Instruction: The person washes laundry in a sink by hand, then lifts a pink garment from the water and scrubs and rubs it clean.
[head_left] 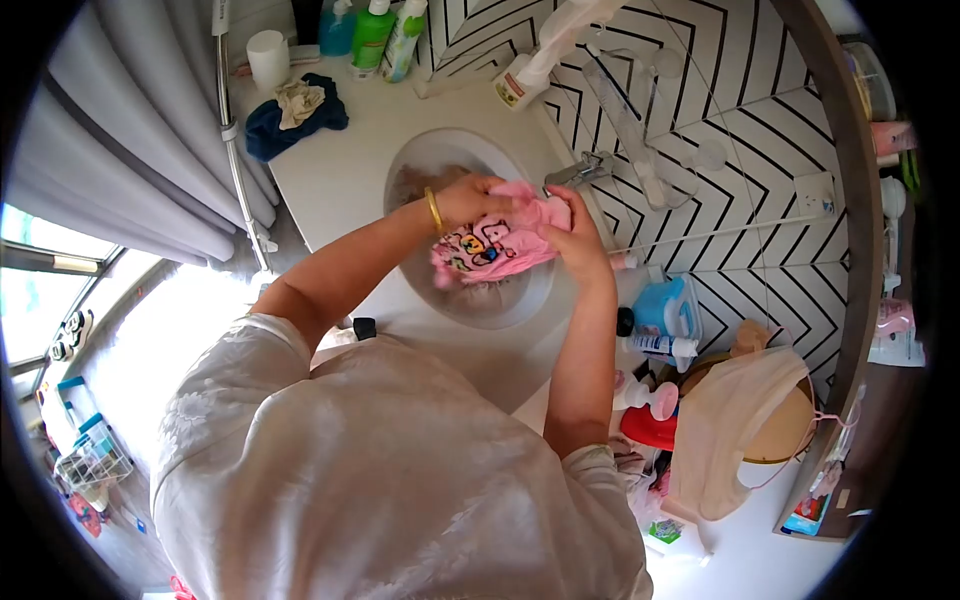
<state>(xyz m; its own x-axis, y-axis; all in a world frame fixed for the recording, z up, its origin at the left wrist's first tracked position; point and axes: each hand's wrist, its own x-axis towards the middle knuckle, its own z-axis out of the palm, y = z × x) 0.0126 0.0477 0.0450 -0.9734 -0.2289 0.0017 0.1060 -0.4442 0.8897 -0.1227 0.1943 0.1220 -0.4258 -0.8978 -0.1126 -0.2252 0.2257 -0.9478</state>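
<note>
Over the oval washbasin (398,165) a pink printed cloth garment (510,245) hangs bunched between both hands. Its cartoon print faces up. My left hand (472,200), below a gold bangle (433,212), grips its upper left edge; the fingertips are partly hidden in the fabric. On the other side my right hand (582,245) pinches the right edge, thumb lying over the cloth. The chrome faucet (582,170) is just beyond the right hand. Inside the basin the contents look murky and blurred under the cloth.
Pump bottles, including a green bottle (372,38), line the back left counter near a white cup (268,60). A dark blue cloth (275,130) lies at the counter's left edge. Toiletries and a blue container (665,305) stand at right. A metal pole (235,160) rises at left.
</note>
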